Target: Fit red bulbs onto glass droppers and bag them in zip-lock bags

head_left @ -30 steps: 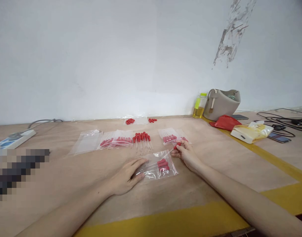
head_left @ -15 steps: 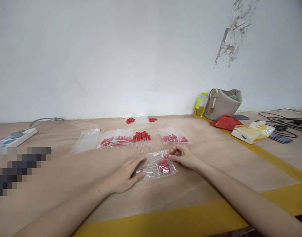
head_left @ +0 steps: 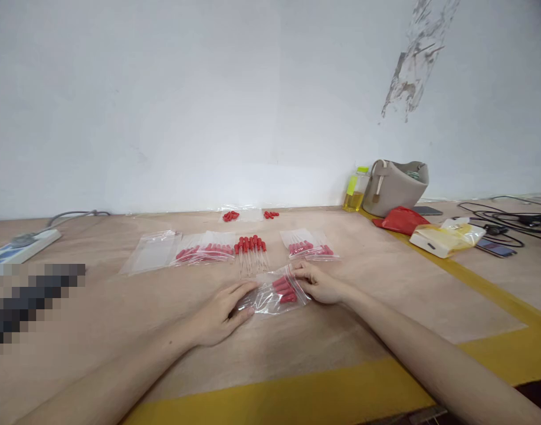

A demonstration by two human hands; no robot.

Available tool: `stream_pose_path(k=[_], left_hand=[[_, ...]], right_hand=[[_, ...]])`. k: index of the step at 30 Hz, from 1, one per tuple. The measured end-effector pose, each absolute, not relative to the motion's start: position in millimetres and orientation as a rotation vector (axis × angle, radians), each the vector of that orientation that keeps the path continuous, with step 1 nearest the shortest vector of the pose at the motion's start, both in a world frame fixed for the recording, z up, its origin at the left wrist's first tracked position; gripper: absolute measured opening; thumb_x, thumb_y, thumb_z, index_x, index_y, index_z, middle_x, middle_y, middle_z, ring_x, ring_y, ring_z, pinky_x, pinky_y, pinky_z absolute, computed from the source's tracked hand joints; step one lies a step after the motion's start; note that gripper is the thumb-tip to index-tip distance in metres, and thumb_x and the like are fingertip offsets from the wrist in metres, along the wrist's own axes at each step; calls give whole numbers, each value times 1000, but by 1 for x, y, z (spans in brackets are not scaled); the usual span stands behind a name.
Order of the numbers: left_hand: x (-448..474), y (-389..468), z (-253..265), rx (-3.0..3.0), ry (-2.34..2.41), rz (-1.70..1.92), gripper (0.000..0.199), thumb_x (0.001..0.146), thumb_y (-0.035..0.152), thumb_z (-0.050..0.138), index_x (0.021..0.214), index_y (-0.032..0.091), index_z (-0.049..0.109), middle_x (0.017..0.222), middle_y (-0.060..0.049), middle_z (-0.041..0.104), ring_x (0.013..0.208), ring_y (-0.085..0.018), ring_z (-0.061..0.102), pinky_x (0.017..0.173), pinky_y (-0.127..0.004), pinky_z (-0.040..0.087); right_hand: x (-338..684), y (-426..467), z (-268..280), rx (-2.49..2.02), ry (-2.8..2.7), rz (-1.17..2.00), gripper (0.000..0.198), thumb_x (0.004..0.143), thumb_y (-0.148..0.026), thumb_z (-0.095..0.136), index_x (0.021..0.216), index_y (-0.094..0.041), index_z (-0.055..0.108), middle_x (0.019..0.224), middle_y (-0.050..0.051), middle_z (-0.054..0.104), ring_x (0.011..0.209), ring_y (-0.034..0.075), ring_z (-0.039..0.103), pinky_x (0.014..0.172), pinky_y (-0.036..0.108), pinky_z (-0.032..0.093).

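A clear zip bag (head_left: pixel 265 300) lies on the table between my hands, holding several glass droppers with red bulbs (head_left: pixel 284 289). My left hand (head_left: pixel 221 311) grips the bag's left end between thumb and fingers. The fingers of my right hand (head_left: pixel 318 281) are closed on the bag's zip edge at the upper right. Just beyond the bag, loose droppers (head_left: pixel 251 247) lie in a row, red bulbs pointing away from me. Filled bags of droppers (head_left: pixel 207 250) sit to their left, and another filled bag (head_left: pixel 309 245) to their right.
Flat unfilled bags (head_left: pixel 154 251) lie at the left. Loose red bulbs (head_left: pixel 230 216) rest on plastic by the wall. At the right are a bottle (head_left: pixel 353 192), a grey handbag (head_left: pixel 398 188), a red pouch (head_left: pixel 402 220), a tissue pack (head_left: pixel 445 237) and cables. A power strip (head_left: pixel 25 248) stands far left.
The dropper under my right fingers has gone fully into the bag beside the others. My right hand has shifted slightly left onto the bag's edge. My left hand keeps its hold.
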State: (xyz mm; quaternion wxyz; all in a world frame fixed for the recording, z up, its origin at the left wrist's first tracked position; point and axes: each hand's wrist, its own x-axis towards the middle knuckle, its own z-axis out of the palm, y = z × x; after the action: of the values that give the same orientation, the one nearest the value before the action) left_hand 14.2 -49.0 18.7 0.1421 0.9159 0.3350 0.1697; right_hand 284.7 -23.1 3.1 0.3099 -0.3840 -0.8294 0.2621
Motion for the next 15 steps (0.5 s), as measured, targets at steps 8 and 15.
stream_pose_path(k=[8,15], left_hand=[[14,-48,19,2685,952,403,37,89,34,35,126,30,39,133,-2,36,120,-20,35,100,-37,32],[15,-50,21,2676,937,390,35,89,32,35,124,26,40,132,-3,37,120,-19,34,100,-36,31]], right_hand=[[283,2,29,-1515,-1939,557,14,72,-21,52,79,-13,61,71,4,62,64,12,55,59,23,42],[218,55,42,-1833,-1952,394,41,69,-23,55,108,-9,51,99,12,61,85,17,59,66,22,44]])
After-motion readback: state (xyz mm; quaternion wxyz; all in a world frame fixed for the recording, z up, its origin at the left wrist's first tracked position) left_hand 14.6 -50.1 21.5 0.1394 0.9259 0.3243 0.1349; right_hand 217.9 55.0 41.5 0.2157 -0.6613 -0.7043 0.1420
